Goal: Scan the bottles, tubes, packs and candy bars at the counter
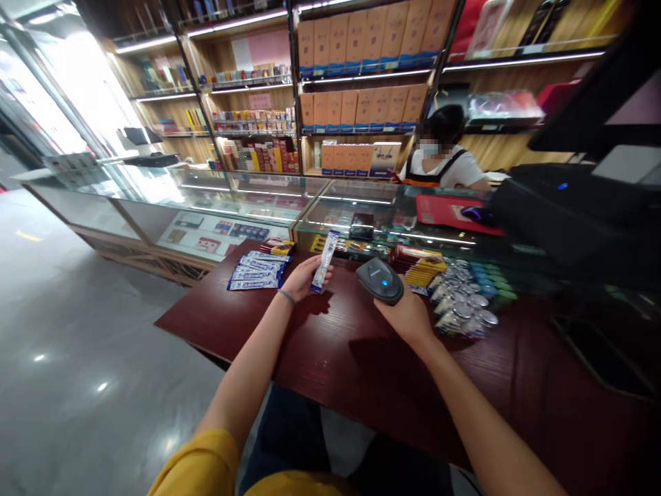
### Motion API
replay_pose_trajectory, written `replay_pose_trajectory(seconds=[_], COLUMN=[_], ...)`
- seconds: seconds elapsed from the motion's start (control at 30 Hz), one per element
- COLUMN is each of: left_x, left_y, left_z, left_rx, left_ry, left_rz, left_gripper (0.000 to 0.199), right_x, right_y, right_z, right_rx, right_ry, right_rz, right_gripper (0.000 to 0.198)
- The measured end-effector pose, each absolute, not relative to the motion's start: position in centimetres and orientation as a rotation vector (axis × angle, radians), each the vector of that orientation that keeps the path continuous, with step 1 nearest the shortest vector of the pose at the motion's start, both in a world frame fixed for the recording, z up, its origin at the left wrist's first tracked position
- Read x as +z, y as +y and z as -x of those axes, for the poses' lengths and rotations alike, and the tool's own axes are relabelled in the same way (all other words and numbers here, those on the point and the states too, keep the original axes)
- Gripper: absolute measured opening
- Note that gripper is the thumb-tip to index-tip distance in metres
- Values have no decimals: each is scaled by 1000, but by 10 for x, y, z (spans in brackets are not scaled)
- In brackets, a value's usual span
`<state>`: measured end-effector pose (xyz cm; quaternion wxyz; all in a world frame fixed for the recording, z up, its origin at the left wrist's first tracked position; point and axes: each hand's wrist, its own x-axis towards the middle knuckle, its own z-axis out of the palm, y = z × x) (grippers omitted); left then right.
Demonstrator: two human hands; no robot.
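My left hand (302,279) grips a slim blue-and-white snack packet (325,262), holding it tilted above the dark red counter (310,351). In my right hand (410,313) is a black barcode scanner (381,280) with a blue light on top, its head turned toward the packet but apart from it. Left of my left hand lies a fanned pile of similar blue-and-white packets (258,270). Past the scanner, to the right, stand several small silver-topped containers (465,310) beside a stack of yellow-and-brown packets (421,265).
A glass display case (248,196) runs along the counter's far side. Behind it a co-worker (438,162) stands by shelves of boxes (366,38). A red mat (447,210) with a mouse (478,215) lies on the glass. A dark phone-like slab (604,351) and a monitor stand are on the right.
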<state>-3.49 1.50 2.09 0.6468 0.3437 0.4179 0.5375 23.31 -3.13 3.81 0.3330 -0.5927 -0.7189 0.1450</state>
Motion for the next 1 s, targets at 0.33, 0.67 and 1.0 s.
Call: replay_pose_trajectory(seconds=[0.33, 0.67, 1.0], left_x=[0, -1, -26], left_y=[9, 7, 18], left_z=[23, 19, -1], left_rx=[1110, 1088, 1293], left_ry=[910, 913, 1126], left_rz=[-791, -813, -1294], left_gripper=[41, 41, 54], right_x=[39, 42, 72], right_y=[-21, -21, -19], right_z=[-253, -252, -291], right_rx=[485, 418, 592], right_ry=[-2067, -2092, -1489], right_rz=[1511, 1583, 1380], right_gripper=[54, 42, 35])
